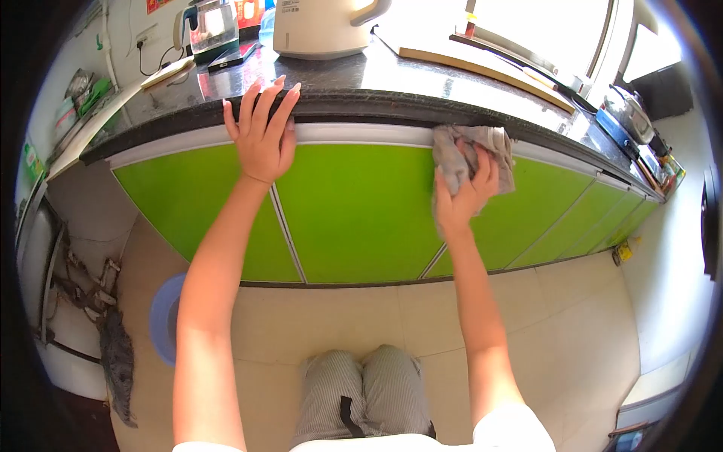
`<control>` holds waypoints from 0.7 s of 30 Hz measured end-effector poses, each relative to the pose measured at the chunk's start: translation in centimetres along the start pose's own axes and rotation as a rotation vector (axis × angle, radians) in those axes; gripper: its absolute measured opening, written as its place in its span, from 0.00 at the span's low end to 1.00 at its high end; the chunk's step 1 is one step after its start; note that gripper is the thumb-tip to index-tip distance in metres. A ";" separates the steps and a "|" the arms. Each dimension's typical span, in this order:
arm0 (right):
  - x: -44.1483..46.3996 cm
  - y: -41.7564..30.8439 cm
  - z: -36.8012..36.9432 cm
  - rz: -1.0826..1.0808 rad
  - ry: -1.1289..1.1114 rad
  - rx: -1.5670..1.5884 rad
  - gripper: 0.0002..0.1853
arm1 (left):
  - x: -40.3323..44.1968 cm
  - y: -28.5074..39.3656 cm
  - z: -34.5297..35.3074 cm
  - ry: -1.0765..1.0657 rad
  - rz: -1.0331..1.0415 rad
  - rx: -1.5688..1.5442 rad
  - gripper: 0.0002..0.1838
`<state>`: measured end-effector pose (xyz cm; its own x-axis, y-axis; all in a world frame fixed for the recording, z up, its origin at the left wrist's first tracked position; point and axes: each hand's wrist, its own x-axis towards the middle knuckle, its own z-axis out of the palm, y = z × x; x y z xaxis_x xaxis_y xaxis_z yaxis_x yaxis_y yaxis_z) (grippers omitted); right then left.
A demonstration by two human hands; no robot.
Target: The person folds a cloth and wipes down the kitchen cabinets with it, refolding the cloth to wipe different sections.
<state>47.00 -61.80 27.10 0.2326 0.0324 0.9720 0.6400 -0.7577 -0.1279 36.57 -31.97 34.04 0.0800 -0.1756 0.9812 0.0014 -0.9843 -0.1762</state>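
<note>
My left hand [263, 139] rests on the front edge of the dark stone countertop [407, 83], fingers spread over the top and holding nothing. In my right hand [468, 192] is a grey cloth [493, 143], bunched under the fingers. The cloth is pressed against the upper part of a green cabinet door [361, 211], at the silvery strip [361, 134] just below the counter's edge. Part of the cloth hangs down beside my wrist. My right fingertips are partly hidden in its folds.
On the counter stand a cream-coloured kettle [316, 30], a clear jug [213, 30] and a long wooden board [486, 75]. A pot [629, 113] sits at the far right. A blue basin [164, 320] is on the floor, left of my left arm.
</note>
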 end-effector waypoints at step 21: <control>-0.4 -4.5 2.5 -0.832 0.051 0.205 0.17 | -0.3 -0.1 0.8 0.036 0.023 0.072 0.31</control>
<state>45.84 -56.77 26.80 -0.4011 0.4926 0.7723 0.7087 -0.3673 0.6024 37.31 -31.84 33.72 0.0448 -0.1998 0.9788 0.0717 -0.9766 -0.2027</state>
